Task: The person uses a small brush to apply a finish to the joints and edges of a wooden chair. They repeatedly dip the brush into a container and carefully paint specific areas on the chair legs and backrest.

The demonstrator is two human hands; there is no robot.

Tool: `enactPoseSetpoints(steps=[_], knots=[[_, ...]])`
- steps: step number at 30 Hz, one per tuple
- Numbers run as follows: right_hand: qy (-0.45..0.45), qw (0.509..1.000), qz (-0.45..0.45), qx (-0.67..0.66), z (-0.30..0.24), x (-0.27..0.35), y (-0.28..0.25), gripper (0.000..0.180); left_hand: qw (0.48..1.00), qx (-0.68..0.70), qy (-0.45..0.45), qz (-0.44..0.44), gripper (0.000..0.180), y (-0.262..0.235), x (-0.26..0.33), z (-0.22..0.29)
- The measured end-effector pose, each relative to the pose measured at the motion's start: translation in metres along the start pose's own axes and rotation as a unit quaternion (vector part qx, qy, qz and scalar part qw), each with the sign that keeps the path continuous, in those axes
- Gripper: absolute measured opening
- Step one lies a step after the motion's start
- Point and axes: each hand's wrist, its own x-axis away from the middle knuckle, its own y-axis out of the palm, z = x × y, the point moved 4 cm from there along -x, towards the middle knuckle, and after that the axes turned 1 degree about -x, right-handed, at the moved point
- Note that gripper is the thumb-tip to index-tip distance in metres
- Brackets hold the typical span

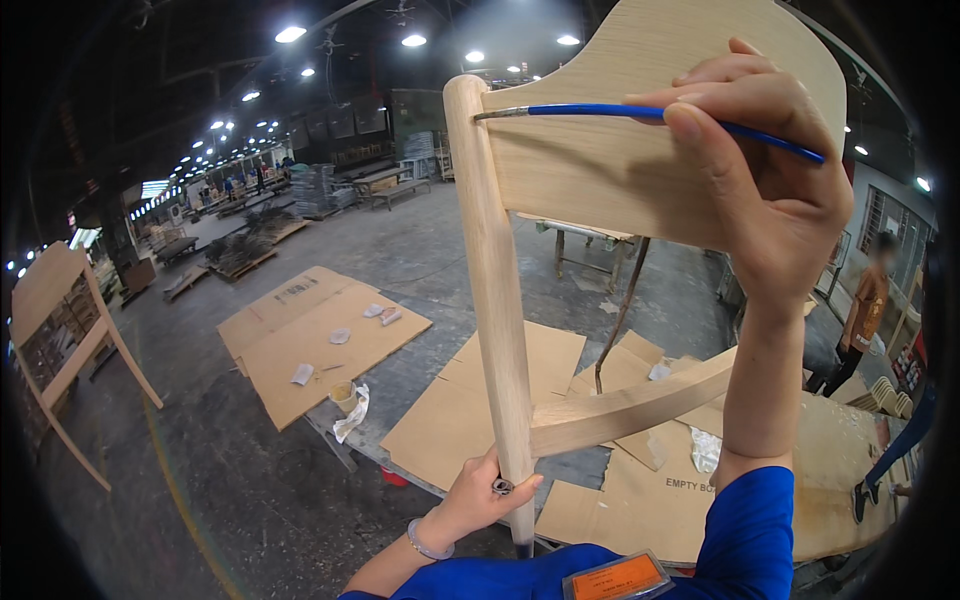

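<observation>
The chair (560,180) stood raised before you, its backrest near your face. Your right hand (770,190) pinched the brush (640,112), tip at the post joint. Your left hand (478,500) gripped the post low down. A loosened grip could have let the chair twist and smeared the brush's stroke.

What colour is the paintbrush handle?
Blue. The brush shows in the head view, held by the right hand against the chair.

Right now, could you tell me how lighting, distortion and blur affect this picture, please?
Head view: ceiling lamps glare against a dark roof; the fisheye bends the chair leg and blackens the corners; the right hand with its brush is sharp; a distant person looks soft.
</observation>
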Motion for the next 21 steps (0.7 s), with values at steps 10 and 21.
enactPoseSetpoints(steps=[10, 21], knots=[[-0.001, 0.999, -0.028, 0.021, -0.003, -0.005, 0.008, 0.008, 1.000, 0.006, -0.017, 0.004, 0.030, -0.007, 0.004, 0.002], [0.010, 1.000, -0.006, -0.028, 0.000, -0.006, 0.020, 0.007, 1.000, -0.004, -0.018, 0.008, 0.032, -0.013, 0.005, -0.003]])
